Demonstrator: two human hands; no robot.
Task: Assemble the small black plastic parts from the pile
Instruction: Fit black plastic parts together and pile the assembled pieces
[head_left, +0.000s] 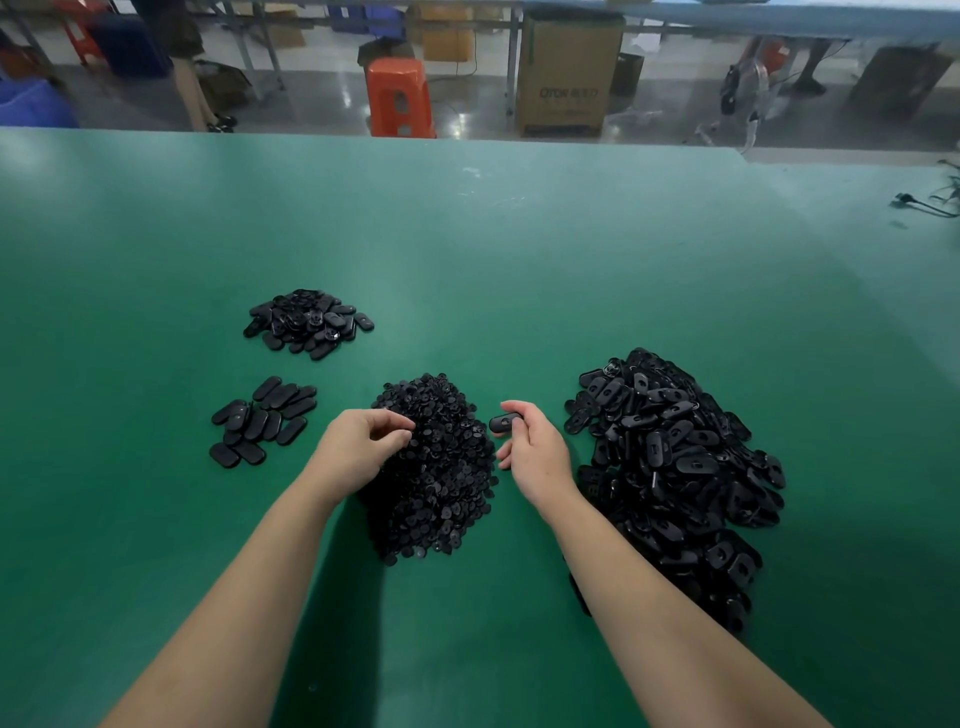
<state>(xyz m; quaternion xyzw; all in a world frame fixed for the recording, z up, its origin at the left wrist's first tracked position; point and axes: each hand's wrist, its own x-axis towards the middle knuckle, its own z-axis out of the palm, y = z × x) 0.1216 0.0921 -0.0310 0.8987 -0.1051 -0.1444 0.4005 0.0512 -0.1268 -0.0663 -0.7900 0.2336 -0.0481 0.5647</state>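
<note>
Head view: right hand (535, 452) pinches oval part (505, 423), long axis left-right

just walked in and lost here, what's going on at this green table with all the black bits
A person is putting small black plastic parts together at a green table. The right hand holds one oval shell between thumb and fingers. The left hand is picking at the middle pile of small pieces, fingers curled into it. A big pile of oval shells lies to the right. Two smaller heaps of oval parts sit to the left.
</note>
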